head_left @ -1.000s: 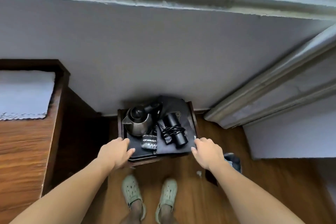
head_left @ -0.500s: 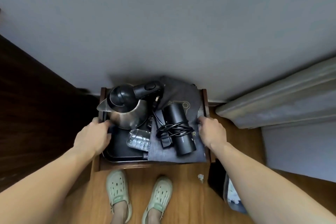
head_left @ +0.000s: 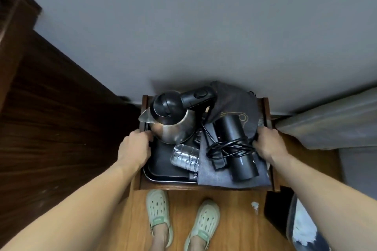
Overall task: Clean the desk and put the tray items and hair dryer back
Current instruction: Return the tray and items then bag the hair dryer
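Observation:
A black tray (head_left: 163, 171) sits on a low wooden stand (head_left: 204, 186) against the wall. On it stand a steel kettle (head_left: 173, 126) with a black lid and a lying plastic bottle (head_left: 184, 158). A black hair dryer (head_left: 238, 146) with its cord wrapped round it lies on a dark grey cloth bag (head_left: 230, 175) at the right. My left hand (head_left: 134, 147) grips the tray's left rim beside the kettle. My right hand (head_left: 268, 143) grips the right side, fingers curled under the bag's edge by the dryer.
A dark wooden cabinet (head_left: 51, 128) rises at the left. A grey wall (head_left: 204, 36) stands behind the stand. My feet in green clogs (head_left: 159, 214) stand on the wooden floor. A black bin (head_left: 279, 212) and a bag stand at the lower right; a curtain (head_left: 326, 126) hangs at the right.
The view has dropped and closed in on the stand. My hands have slid from its front corners along the sides and now grip the tray's left and right edges.

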The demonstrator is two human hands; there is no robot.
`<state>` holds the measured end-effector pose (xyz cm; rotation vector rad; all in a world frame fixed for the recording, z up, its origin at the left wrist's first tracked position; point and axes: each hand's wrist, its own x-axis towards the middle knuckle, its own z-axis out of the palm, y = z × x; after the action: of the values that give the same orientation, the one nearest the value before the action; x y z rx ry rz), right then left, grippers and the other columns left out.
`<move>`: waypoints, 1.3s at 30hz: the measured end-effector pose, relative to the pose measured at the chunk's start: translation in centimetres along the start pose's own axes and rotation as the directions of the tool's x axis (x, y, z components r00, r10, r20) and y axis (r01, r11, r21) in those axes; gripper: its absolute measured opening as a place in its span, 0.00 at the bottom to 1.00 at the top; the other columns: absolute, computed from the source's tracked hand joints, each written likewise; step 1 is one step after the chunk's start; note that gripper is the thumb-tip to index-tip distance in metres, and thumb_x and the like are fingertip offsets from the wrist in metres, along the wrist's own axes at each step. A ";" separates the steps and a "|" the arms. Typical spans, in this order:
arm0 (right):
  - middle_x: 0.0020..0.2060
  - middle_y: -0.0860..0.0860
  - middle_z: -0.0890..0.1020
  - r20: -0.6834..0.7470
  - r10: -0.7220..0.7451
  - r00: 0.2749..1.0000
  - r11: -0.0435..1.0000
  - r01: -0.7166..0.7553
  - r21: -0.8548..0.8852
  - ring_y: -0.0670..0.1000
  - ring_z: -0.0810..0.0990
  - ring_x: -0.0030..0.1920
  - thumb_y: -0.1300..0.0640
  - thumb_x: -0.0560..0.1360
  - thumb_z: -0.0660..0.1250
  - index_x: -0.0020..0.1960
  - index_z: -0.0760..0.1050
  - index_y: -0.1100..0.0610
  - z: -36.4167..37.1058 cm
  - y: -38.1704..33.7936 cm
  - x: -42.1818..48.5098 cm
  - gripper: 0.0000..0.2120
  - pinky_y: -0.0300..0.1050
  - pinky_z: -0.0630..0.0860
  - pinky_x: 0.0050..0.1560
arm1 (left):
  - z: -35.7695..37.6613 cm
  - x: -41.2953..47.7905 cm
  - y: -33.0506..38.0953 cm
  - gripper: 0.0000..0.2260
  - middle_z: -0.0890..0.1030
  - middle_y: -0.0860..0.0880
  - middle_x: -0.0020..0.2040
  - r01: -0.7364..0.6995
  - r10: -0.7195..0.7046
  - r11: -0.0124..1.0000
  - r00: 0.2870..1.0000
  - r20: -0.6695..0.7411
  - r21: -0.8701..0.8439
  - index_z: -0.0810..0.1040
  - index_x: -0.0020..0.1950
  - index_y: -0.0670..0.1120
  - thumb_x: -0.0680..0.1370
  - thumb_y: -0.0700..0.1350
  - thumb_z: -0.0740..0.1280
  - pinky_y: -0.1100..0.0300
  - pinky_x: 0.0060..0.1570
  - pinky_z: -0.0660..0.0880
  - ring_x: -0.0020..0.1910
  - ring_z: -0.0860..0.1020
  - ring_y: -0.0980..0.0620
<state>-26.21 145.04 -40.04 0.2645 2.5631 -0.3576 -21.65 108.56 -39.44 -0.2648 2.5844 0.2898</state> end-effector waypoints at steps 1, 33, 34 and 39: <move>0.48 0.64 0.83 0.006 -0.003 1.000 1.000 0.003 0.000 0.66 0.81 0.51 0.63 0.72 0.66 0.49 0.76 0.58 0.0 0.0 0.0 0.06 0.48 0.72 0.42 | 0.2 0.1 0.0 0.12 0.79 0.45 0.54 0.008 -0.008 1.000 1.000 -0.009 -0.006 0.81 0.56 0.52 0.74 0.41 0.67 0.49 0.52 0.78 0.54 0.80 0.38; 0.42 0.57 0.85 -0.104 -0.281 0.954 0.956 0.288 0.054 0.66 0.80 0.50 0.59 0.66 0.68 0.47 0.78 0.56 -9.0 -1.1 -10.2 0.09 0.51 0.74 0.39 | -8.0 -12.5 -2.3 0.16 0.78 0.53 0.34 -0.008 -0.023 0.900 0.998 -0.067 -0.437 0.77 0.40 0.56 0.64 0.36 0.74 0.54 0.39 0.74 0.35 0.76 0.55; 0.42 0.57 0.85 -0.105 -0.299 0.948 0.951 0.305 0.047 0.66 0.80 0.50 0.58 0.66 0.68 0.48 0.78 0.55 -10.3 -1.5 -11.1 0.11 0.53 0.76 0.40 | -9.0 -13.7 -2.3 0.16 0.78 0.53 0.33 -0.008 -0.027 0.898 0.997 -0.072 -0.441 0.77 0.40 0.56 0.64 0.36 0.74 0.54 0.39 0.75 0.35 0.75 0.55; 0.40 0.56 0.85 -0.140 -0.350 0.926 0.934 0.356 0.017 0.66 0.81 0.48 0.61 0.66 0.72 0.41 0.76 0.55 -16.1 -3.5 -15.7 0.07 0.55 0.76 0.40 | -13.8 -19.1 -2.4 0.14 0.75 0.53 0.30 -0.006 -0.043 0.887 0.995 -0.095 -0.462 0.78 0.40 0.55 0.63 0.37 0.72 0.54 0.39 0.74 0.33 0.74 0.55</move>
<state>-21.68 144.84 -17.78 -0.1705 2.7372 -0.5434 -11.55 105.24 -18.26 -0.4837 2.5770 0.9123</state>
